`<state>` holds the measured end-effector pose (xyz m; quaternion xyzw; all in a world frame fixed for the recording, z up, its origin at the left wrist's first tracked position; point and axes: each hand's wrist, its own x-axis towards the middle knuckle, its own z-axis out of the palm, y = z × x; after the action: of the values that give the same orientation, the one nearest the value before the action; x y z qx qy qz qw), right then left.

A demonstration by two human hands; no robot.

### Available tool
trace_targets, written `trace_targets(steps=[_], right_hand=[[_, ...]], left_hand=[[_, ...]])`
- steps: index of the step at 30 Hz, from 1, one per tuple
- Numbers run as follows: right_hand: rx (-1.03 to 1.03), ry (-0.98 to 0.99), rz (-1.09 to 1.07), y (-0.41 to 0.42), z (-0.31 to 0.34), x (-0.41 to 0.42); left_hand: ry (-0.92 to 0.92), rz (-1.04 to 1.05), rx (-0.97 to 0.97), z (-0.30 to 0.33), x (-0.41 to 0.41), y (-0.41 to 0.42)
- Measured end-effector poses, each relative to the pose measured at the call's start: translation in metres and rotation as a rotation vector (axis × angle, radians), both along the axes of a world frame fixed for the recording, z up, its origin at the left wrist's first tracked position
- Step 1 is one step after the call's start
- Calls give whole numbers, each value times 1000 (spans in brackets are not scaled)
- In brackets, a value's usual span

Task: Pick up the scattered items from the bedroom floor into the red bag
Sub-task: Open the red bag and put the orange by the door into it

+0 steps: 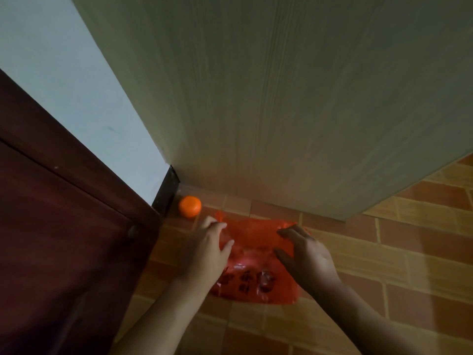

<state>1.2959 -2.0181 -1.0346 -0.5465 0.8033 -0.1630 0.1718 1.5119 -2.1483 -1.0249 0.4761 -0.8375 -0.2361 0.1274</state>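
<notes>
Our left hand (208, 245) pinches the red bag (256, 235) on the floor (384, 254). Our right hand (308, 260) sets bent fingers (290, 233) on it; we cannot tell whether they grip. An orange (190, 206) sits at the bag's ten o'clock.

A bag (256, 267) is lying flat on the tiled floor (384, 252) at lower centre of the frame, with the left hand (207, 252) sitting at its upper left corner and the right hand (307, 257) lying over its upper right edge. A small round item (190, 206) is resting on the floor near the bag's upper left corner, just beside a skirting board (166, 190) and before a tall panel (281, 98) filling the upper frame. A door (51, 226) is occupying the lower left.
</notes>
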Motion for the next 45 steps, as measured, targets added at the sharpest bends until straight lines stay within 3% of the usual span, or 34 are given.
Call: trace_targets(steps=[8,12,16,21,24,27,29,32,36,40,45], right_hand=[[249,-1,19,5,-37,5],[380,106,14,11,-41,5],[135,245,131,17,-34,32],[23,338,294,29,-49,49],[9,331,371,29,-53,48],[139,253,448,19,-64,49],[229,205,464,17,-73,49],[207,182,460,26,-80,48],[206,147,465,43,-75,48],[209,131,541,59,-75,52],[261,199,595,72,-91,55]], left_hand=[[-416,-80,125,-38,5,6],[-359,-58,212,-48,16,13],[-288,-118,97,-39,15,17],[-439,-253,-104,-13,8,7],[-344,-233,-67,-9,5,-1],[-287,-207,9,-14,-2,-1],[-323,-270,-65,-19,-6,-3],[-349,-413,-164,-30,-13,-12],[-402,-529,45,-55,-28,-10],[-462,-434,340,-84,-35,4],[-589,-555,348,-94,-35,9]])
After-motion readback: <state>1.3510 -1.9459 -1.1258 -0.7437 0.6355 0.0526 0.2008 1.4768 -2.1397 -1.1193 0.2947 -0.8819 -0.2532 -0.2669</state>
